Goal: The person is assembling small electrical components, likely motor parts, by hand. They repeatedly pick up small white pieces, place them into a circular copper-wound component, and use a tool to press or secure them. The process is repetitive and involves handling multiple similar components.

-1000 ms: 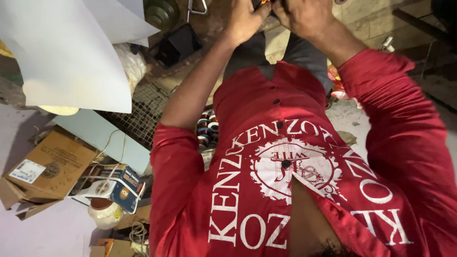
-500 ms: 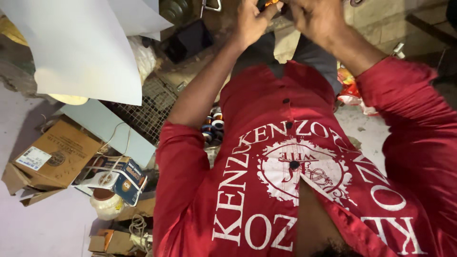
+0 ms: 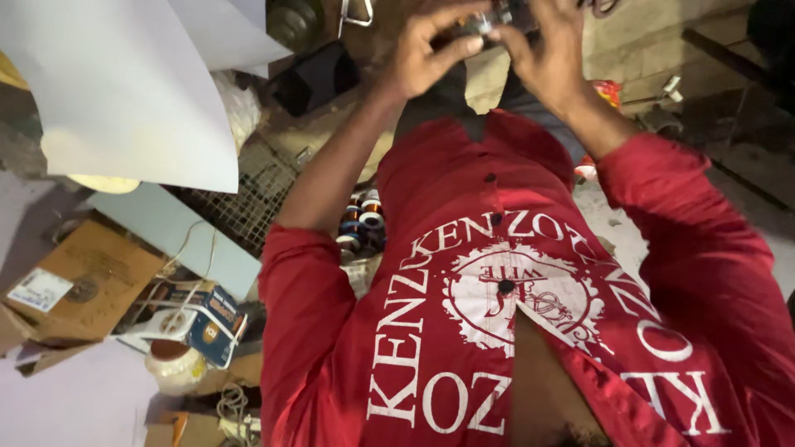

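1. At the upper left of the frame, large white sheets [image 3: 124,83] are seen. Below them lie a pale blue board [image 3: 166,232] and a patch of wire mesh [image 3: 248,207].
2. At the lower left, a flattened cardboard box [image 3: 83,281] and a small blue and white carton [image 3: 203,319] are found, with a round pale jar [image 3: 174,364] just beneath the carton.
3. Left of centre, a cluster of small wound spools [image 3: 364,219] is tucked beside the bare forearm.
4. At the top centre, the left hand [image 3: 431,50] is raised, its fingers curled around a small dark, partly shiny part [image 3: 493,18].
5. The same part is pinched from the other side by the right hand [image 3: 551,58], so it is gripped by both hands, close to the top edge and well above the clutter.
6. What the part is cannot be told, as it is mostly covered by fingers.
7. As a judgement, the handling is taken to be mid-way: the part is up and being worked between the fingertips, and nothing has been set down or fitted. What remains cannot be read.
8. At the upper right, a small red and orange packet [image 3: 609,89] is seen on the grey floor [image 3: 662,50].
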